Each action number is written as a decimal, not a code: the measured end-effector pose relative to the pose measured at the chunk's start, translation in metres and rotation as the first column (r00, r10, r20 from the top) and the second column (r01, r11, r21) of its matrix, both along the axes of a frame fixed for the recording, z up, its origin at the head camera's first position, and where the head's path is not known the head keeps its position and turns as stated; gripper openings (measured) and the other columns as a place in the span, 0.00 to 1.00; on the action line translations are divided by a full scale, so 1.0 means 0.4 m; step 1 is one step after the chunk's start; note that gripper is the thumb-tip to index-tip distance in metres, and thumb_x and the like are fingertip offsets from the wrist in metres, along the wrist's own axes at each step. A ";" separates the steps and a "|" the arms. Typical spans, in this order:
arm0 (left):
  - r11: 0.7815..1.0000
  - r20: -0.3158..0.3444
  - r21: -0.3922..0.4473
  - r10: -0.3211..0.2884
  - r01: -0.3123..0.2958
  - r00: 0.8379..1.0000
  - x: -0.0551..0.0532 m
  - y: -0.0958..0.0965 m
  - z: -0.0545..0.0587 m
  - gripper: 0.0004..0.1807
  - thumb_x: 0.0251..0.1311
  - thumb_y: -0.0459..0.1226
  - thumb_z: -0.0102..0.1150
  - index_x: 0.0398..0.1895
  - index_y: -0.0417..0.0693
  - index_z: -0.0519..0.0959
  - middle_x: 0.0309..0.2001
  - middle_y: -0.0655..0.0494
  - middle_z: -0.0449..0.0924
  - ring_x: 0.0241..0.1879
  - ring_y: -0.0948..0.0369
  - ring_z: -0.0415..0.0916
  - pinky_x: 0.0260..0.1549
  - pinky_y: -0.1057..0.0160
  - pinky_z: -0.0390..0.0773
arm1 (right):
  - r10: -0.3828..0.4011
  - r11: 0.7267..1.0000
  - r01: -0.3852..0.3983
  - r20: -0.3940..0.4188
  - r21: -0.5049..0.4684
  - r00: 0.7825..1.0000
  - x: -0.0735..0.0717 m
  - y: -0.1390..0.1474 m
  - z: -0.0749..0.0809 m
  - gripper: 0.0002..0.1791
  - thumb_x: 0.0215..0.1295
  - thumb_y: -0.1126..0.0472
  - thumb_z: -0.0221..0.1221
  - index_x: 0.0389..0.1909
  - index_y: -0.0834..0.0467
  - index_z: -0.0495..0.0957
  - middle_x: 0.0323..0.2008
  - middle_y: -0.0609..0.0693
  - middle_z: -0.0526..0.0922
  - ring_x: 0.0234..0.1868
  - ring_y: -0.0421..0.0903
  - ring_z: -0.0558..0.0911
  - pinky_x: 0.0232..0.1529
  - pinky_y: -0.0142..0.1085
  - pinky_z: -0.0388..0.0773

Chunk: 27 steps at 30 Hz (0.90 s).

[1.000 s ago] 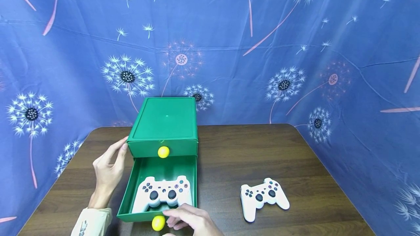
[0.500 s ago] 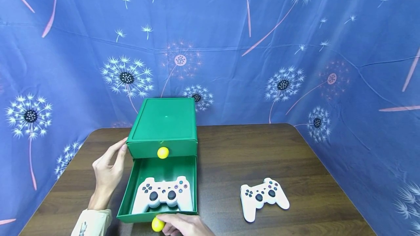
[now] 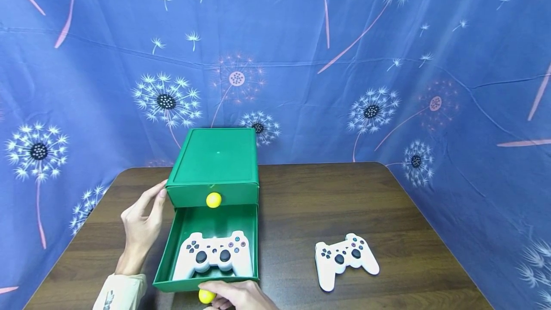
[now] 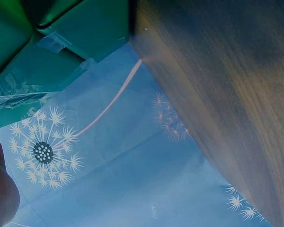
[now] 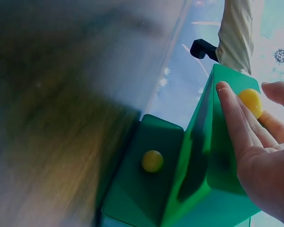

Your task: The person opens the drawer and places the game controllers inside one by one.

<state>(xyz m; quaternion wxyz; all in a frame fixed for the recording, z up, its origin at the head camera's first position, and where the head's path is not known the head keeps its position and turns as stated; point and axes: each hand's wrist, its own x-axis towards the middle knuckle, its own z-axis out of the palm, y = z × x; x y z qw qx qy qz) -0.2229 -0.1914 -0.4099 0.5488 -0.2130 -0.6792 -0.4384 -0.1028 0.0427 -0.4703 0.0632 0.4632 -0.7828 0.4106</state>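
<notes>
A green two-drawer box [image 3: 214, 157] stands on the table, its lower drawer [image 3: 215, 217] pulled out. In that drawer lies a white game controller [image 3: 213, 251]. My left hand [image 3: 141, 221] touches the left front corner of the box with its fingertips, thumb and fingers close together. At the lower drawer's front, my right hand [image 3: 242, 294] holds the yellow knob [image 3: 206, 295]. The right wrist view shows this knob [image 5: 250, 101] between thumb and fingers. The upper drawer, with its own yellow knob [image 3: 214, 200], is pushed in.
Another white controller [image 3: 346, 260] lies on the brown wooden table [image 3: 340, 200], right of the box. Behind and at the sides hangs a blue cloth [image 3: 297, 104] with dandelion prints. A light sleeve [image 5: 236, 35] shows beyond the drawer in the right wrist view.
My right hand has moved left from beside the lower knob onto it. The left hand, drawer and controllers look unmoved.
</notes>
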 end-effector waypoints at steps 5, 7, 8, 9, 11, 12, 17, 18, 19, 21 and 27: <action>1.000 0.006 0.000 0.001 -0.001 1.000 0.002 -0.001 0.000 0.10 0.55 0.21 0.60 0.40 0.31 0.83 0.35 0.37 0.83 0.43 0.75 0.78 0.45 0.77 0.72 | -0.026 0.999 0.025 -0.030 -0.035 0.999 0.001 -0.011 -0.009 0.19 0.69 0.60 0.56 0.59 0.54 0.72 0.39 0.43 0.83 0.39 0.22 0.75 0.41 0.17 0.72; 1.000 0.006 0.000 -0.001 0.001 1.000 0.001 -0.002 -0.001 0.10 0.55 0.21 0.60 0.40 0.32 0.83 0.36 0.37 0.83 0.42 0.75 0.78 0.44 0.77 0.72 | -0.037 0.998 0.035 -0.033 -0.045 0.999 0.002 -0.014 -0.011 0.18 0.69 0.60 0.55 0.58 0.54 0.72 0.39 0.42 0.83 0.39 0.21 0.75 0.41 0.17 0.72; 1.000 0.007 0.000 0.001 -0.001 1.000 0.000 -0.002 -0.002 0.10 0.55 0.21 0.60 0.41 0.32 0.83 0.36 0.38 0.83 0.42 0.75 0.78 0.44 0.77 0.72 | -0.038 0.998 0.036 -0.034 -0.048 0.999 0.002 -0.014 -0.011 0.17 0.70 0.61 0.55 0.58 0.54 0.72 0.39 0.42 0.83 0.38 0.22 0.74 0.41 0.17 0.72; 1.000 0.006 0.000 0.002 -0.002 1.000 -0.001 -0.003 -0.003 0.11 0.55 0.21 0.60 0.41 0.32 0.83 0.35 0.38 0.83 0.42 0.75 0.78 0.44 0.77 0.72 | -0.044 0.998 0.042 -0.041 -0.050 0.998 0.002 -0.015 -0.011 0.17 0.70 0.61 0.55 0.58 0.54 0.73 0.39 0.41 0.83 0.38 0.21 0.74 0.41 0.17 0.72; 1.000 0.007 -0.002 0.006 -0.006 1.000 -0.002 -0.003 -0.005 0.11 0.55 0.21 0.60 0.41 0.33 0.83 0.35 0.38 0.83 0.42 0.76 0.78 0.44 0.77 0.72 | -0.054 0.997 0.052 -0.028 -0.061 0.998 0.002 -0.016 -0.011 0.16 0.70 0.60 0.55 0.57 0.53 0.73 0.37 0.41 0.82 0.37 0.21 0.73 0.40 0.17 0.72; 1.000 0.007 -0.003 0.007 -0.007 1.000 -0.003 -0.004 -0.006 0.11 0.55 0.21 0.60 0.41 0.33 0.83 0.35 0.38 0.83 0.42 0.76 0.78 0.44 0.77 0.72 | -0.057 0.996 0.055 -0.017 -0.067 0.998 0.003 -0.016 -0.011 0.16 0.70 0.60 0.55 0.57 0.52 0.73 0.37 0.41 0.82 0.36 0.21 0.73 0.40 0.17 0.72; 1.000 0.011 -0.008 0.013 -0.013 1.000 -0.003 -0.005 -0.008 0.11 0.55 0.22 0.60 0.42 0.34 0.83 0.35 0.38 0.84 0.43 0.76 0.77 0.44 0.78 0.71 | -0.076 0.995 0.073 -0.038 -0.074 0.996 0.000 -0.017 -0.009 0.15 0.70 0.59 0.55 0.56 0.51 0.74 0.33 0.40 0.79 0.34 0.22 0.71 0.38 0.15 0.72; 1.000 0.011 -0.007 0.013 -0.012 1.000 -0.002 -0.005 -0.008 0.11 0.55 0.22 0.60 0.41 0.33 0.83 0.35 0.38 0.84 0.43 0.76 0.77 0.44 0.78 0.71 | -0.076 0.995 0.073 -0.045 -0.074 0.996 -0.001 -0.017 -0.008 0.15 0.70 0.59 0.55 0.56 0.51 0.74 0.33 0.40 0.79 0.33 0.22 0.71 0.37 0.15 0.72; 1.000 0.011 -0.006 0.013 -0.013 1.000 -0.002 -0.005 -0.007 0.11 0.55 0.22 0.60 0.41 0.33 0.83 0.35 0.39 0.84 0.43 0.76 0.77 0.44 0.78 0.71 | -0.078 0.995 0.074 -0.060 -0.071 0.995 -0.001 -0.017 -0.009 0.15 0.70 0.59 0.55 0.56 0.52 0.74 0.33 0.40 0.79 0.33 0.22 0.72 0.37 0.15 0.71; 1.000 0.011 -0.004 0.014 -0.013 1.000 -0.001 -0.006 -0.007 0.10 0.55 0.22 0.60 0.41 0.33 0.83 0.35 0.39 0.84 0.43 0.76 0.77 0.44 0.78 0.71 | -0.076 0.995 0.072 -0.063 -0.068 0.995 -0.003 -0.017 -0.010 0.15 0.70 0.60 0.55 0.56 0.52 0.74 0.34 0.40 0.80 0.33 0.22 0.72 0.37 0.15 0.71; 1.000 0.012 -0.005 0.010 -0.009 1.000 -0.002 -0.007 -0.011 0.10 0.55 0.22 0.60 0.41 0.32 0.83 0.35 0.39 0.84 0.42 0.76 0.77 0.44 0.78 0.71 | -0.080 0.995 0.075 -0.076 -0.070 0.994 -0.011 -0.015 -0.009 0.16 0.68 0.62 0.57 0.55 0.54 0.74 0.34 0.40 0.80 0.33 0.24 0.74 0.37 0.15 0.72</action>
